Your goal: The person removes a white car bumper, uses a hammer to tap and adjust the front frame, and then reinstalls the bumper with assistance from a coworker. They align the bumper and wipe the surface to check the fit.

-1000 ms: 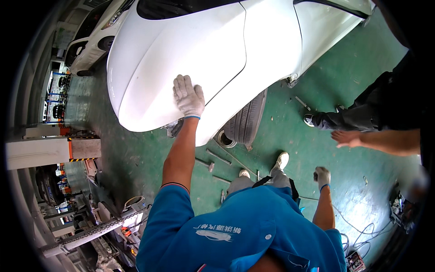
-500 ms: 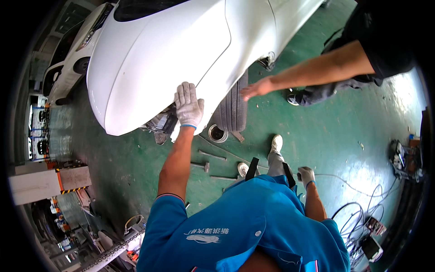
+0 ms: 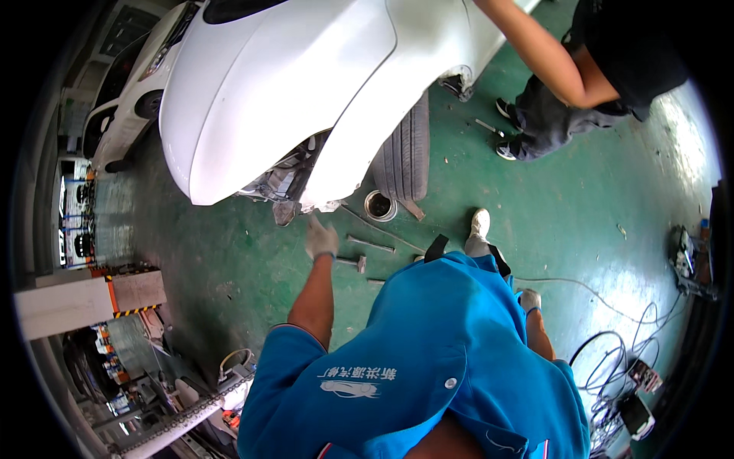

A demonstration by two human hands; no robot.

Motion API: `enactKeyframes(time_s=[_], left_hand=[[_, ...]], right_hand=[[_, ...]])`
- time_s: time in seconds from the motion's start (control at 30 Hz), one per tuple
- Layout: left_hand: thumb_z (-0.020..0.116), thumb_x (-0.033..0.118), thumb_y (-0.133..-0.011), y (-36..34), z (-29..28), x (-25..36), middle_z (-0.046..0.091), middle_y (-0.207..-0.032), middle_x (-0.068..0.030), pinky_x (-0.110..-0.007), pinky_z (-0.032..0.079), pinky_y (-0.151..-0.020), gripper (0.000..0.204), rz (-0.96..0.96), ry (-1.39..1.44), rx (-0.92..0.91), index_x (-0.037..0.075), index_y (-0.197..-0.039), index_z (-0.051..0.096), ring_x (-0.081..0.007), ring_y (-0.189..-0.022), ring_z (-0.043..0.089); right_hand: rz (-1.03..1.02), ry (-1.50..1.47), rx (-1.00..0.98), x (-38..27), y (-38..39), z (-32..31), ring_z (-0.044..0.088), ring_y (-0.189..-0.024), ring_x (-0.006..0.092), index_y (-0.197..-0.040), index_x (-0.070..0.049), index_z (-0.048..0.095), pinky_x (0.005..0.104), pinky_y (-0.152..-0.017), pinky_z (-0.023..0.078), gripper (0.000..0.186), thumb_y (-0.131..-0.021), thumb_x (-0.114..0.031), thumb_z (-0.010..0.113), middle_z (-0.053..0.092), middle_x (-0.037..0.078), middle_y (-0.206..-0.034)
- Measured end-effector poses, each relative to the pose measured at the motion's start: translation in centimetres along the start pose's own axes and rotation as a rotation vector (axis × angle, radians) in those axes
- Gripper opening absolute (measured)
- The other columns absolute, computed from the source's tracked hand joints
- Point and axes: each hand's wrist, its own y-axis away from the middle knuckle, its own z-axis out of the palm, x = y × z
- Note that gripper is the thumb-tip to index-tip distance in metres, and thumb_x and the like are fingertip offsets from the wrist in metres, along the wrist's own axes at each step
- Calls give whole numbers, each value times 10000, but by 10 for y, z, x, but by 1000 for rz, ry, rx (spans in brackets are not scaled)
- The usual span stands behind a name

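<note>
My left hand (image 3: 321, 239), in a pale work glove, hangs in front of the white car's damaged front corner. A finger stretches towards the fender's (image 3: 352, 141) torn lower tip; the glove is slightly blurred and nothing shows in it. Whether the finger touches the tip I cannot tell. My right hand (image 3: 530, 298), also gloved, hangs low at my right side, its fingers not clearly visible. Between the fender and the white hood (image 3: 260, 99) is a gap with dark inner parts (image 3: 279, 177). A hammer (image 3: 353, 264) and a metal bar (image 3: 371, 244) lie on the floor near my left hand.
A tire (image 3: 404, 149) stands under the fender beside a small bucket (image 3: 380, 206). Another person (image 3: 569, 84) in dark clothes stands at the far right, arm reaching to the car. Cables (image 3: 612, 352) coil on the right floor; a second white car (image 3: 138, 92) is far left.
My left hand has come off the hood and fender, down and towards me. The other person's arm has swung from near the tire up to the car's far side. My view has shifted slightly.
</note>
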Motion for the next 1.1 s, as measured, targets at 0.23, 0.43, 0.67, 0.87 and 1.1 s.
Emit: enactKeyframes(time_s=[0.23,0.43,0.67,0.87,1.1], left_hand=[[432,513,-997,189,205,-154,664,-1267,-216,-492,464,-1023,545,-53,-188,-1004,70,-1144,714,-376,-1207,615],[511,501,-973,198,182,-113,678,-1240,-215,-497,469,-1003,540,69,-32,-913,14,-1103,706,-379,-1169,631],[684,283,-912,59,89,-56,674,-1210,-247,-465,498,-973,497,-76,290,-335,-59,-1263,602,-344,-1119,654],[641,229,-927,-38,-71,109,546,-1409,-264,-465,422,-1095,584,243,50,193,-23,-1429,481,-413,-1274,545],[740,391,-834,-100,-58,164,471,-1476,-289,-458,378,-1148,873,25,-252,51,-55,-1495,385,-424,-1368,454]], right_hand=[[179,-148,-109,-43,-52,-39,679,-646,321,-702,-75,669,423,-615,549,98,-788,-122,662,672,150,-710],[435,-693,-92,-147,-144,-107,590,-523,161,-773,7,639,336,-484,486,211,-863,-183,620,613,73,-651],[370,-611,-141,-198,-193,-98,682,-665,194,-901,-16,714,356,-599,561,247,-842,-248,655,690,83,-761],[186,-398,-8,-216,-325,-105,709,-909,345,-1284,-57,621,428,-796,560,485,-833,-232,662,725,191,-1009],[261,-594,-77,-242,-545,-190,616,-1219,412,-1511,-93,411,456,-1011,505,703,-848,-233,600,627,258,-1326]])
